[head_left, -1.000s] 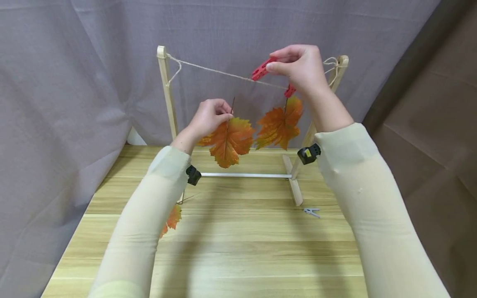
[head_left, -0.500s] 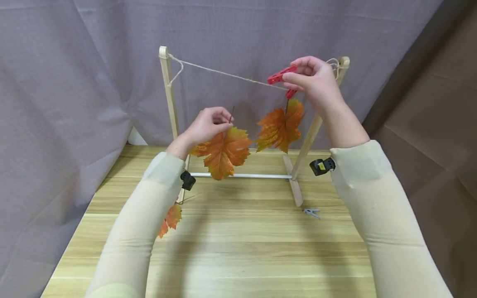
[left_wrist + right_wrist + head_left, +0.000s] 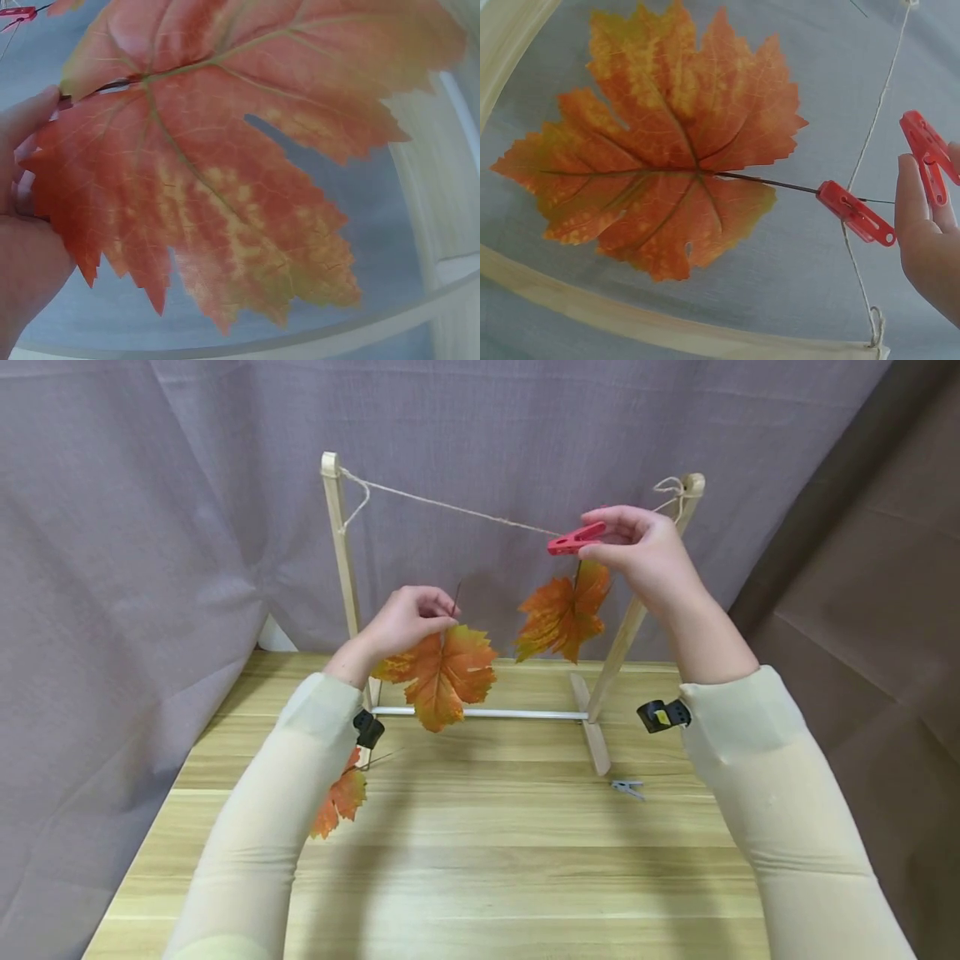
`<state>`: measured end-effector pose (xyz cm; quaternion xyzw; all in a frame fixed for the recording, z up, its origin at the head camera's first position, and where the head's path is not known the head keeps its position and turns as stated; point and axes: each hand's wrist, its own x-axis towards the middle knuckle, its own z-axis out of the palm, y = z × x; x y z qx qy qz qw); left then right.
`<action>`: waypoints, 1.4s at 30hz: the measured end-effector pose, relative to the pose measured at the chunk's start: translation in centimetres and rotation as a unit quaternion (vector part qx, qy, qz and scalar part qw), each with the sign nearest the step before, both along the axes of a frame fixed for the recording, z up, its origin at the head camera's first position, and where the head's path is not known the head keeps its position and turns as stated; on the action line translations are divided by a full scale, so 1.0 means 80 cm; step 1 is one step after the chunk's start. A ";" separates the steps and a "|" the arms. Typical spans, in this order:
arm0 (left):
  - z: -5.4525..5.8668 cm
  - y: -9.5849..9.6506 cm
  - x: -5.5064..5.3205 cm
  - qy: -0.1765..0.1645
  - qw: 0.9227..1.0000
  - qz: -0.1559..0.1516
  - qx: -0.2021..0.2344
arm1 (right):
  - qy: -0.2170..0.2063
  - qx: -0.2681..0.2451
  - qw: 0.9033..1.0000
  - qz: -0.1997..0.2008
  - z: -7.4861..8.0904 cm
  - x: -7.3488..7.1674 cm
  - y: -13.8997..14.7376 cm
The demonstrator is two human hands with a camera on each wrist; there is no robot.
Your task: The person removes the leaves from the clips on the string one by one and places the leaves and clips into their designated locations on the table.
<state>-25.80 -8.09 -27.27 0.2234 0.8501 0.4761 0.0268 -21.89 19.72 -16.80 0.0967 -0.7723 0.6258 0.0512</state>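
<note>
My left hand point(image 3: 411, 617) pinches the stem of an orange maple leaf point(image 3: 442, 672), which hangs below the fingers, left of the line's middle. In the left wrist view that leaf point(image 3: 202, 157) fills most of the picture. Up by the string point(image 3: 465, 510), my right hand point(image 3: 645, 556) pinches a red clothespin point(image 3: 576, 539) between thumb and fingers. A second red clothespin point(image 3: 853, 212) clamps another leaf's stem to the string, as the right wrist view shows; the held clothespin point(image 3: 928, 156) is apart from it. That hanging leaf point(image 3: 566, 614) is below my right hand.
The string runs between two wooden posts point(image 3: 341, 552) joined low by a white rod point(image 3: 517, 715). A grey clothespin point(image 3: 627, 788) lies on the wooden table point(image 3: 525, 868) near the right foot. Another leaf point(image 3: 341, 797) lies partly behind my left forearm. A grey curtain point(image 3: 480, 410) hangs behind.
My right hand has moved right and down along the string with its clothespin. My left hand has lowered and shifted slightly left, carrying its leaf.
</note>
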 end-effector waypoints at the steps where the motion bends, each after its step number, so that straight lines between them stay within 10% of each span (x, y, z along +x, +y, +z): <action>1: -0.001 -0.001 0.000 -0.002 1.000 0.000 -0.004 | 0.000 0.009 1.000 -0.001 -0.001 0.001 0.001; 24: -0.030 -0.010 0.007 -0.018 0.998 -0.052 -0.014 | -0.023 -0.002 1.000 -0.004 -0.062 0.024 0.051; 42: -0.043 -0.034 0.018 -0.029 0.995 0.020 -0.093 | -0.078 -0.012 0.997 0.026 -0.121 0.036 0.091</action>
